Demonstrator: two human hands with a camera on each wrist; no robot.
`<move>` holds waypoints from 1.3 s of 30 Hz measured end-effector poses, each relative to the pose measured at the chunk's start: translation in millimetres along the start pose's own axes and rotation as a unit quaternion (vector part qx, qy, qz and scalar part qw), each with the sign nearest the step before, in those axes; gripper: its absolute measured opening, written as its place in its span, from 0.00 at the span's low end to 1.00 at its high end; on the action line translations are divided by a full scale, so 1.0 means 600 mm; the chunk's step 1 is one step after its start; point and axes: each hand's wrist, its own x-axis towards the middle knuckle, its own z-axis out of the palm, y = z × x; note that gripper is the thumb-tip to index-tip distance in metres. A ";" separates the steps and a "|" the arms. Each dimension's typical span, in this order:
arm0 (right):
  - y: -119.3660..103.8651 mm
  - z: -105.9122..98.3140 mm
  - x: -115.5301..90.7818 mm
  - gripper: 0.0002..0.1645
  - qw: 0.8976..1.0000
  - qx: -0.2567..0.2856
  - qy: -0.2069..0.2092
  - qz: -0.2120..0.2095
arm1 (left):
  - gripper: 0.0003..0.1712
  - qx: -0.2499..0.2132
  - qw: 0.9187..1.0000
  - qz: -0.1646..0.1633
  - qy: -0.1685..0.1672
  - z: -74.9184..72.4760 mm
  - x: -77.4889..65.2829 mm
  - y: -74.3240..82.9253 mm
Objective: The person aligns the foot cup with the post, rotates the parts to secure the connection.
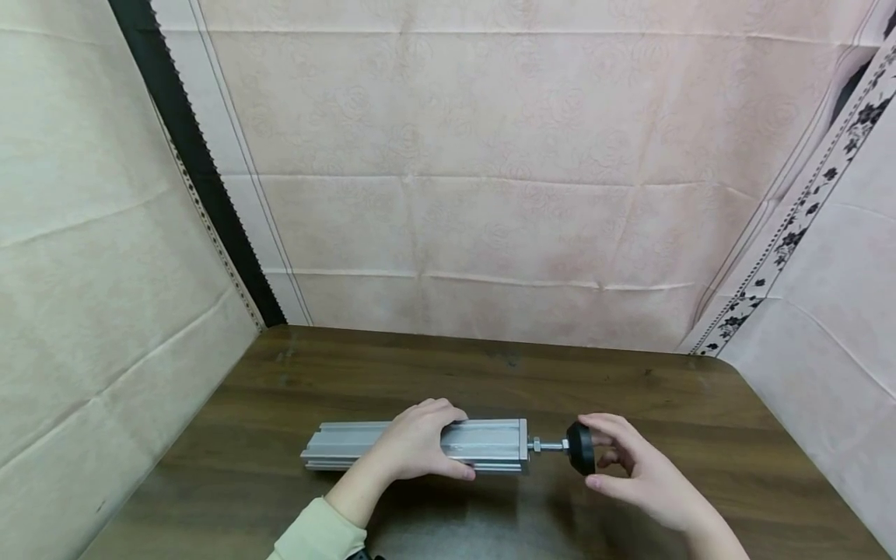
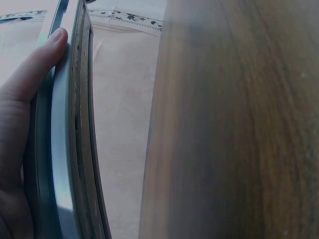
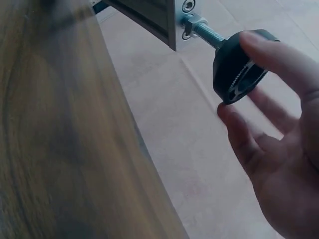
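My left hand (image 1: 423,442) grips a silver aluminium profile (image 1: 490,442) from above, its thumb along the near side. In the left wrist view the thumb (image 2: 47,57) presses on the grooved profile (image 2: 61,139). A threaded rod (image 1: 553,446) with nuts sticks out of the profile's right end and carries a round black levelling foot (image 1: 581,449). My right hand (image 1: 640,478) holds that foot by its rim. In the right wrist view, fingertips touch opposite edges of the foot (image 3: 234,69), whose hollow underside shows; a hex nut (image 3: 195,24) sits against the end plate (image 3: 178,25).
A brown wood-grain table (image 1: 231,467) lies under the hands, with a shadow below the profile. Pale patterned cloth (image 1: 490,194) hangs behind, and more cloth closes off the left and right sides. A black strip (image 1: 203,171) runs down the left corner.
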 end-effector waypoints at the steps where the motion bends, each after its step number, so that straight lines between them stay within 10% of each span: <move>1: 0.000 0.000 0.000 0.40 1.000 -0.008 0.006 0.018 | 0.41 0.000 1.000 0.000 0.001 0.000 -0.001 0.000; 12: -0.001 -0.002 -0.002 0.43 1.000 -0.023 0.010 0.002 | 0.42 0.002 1.000 0.003 -0.002 -0.001 0.000 0.002; 21: 0.003 0.009 0.001 0.31 0.995 -0.017 0.042 0.084 | 0.42 0.006 1.000 0.003 0.003 0.001 -0.001 0.000; 29: 0.008 0.010 0.000 0.44 1.000 0.005 0.021 -0.021 | 0.42 0.011 1.000 0.004 0.002 -0.003 0.000 0.002; 39: 0.003 0.007 0.000 0.38 0.998 -0.029 0.046 0.044 | 0.41 0.010 1.000 0.007 0.000 -0.002 0.002 0.004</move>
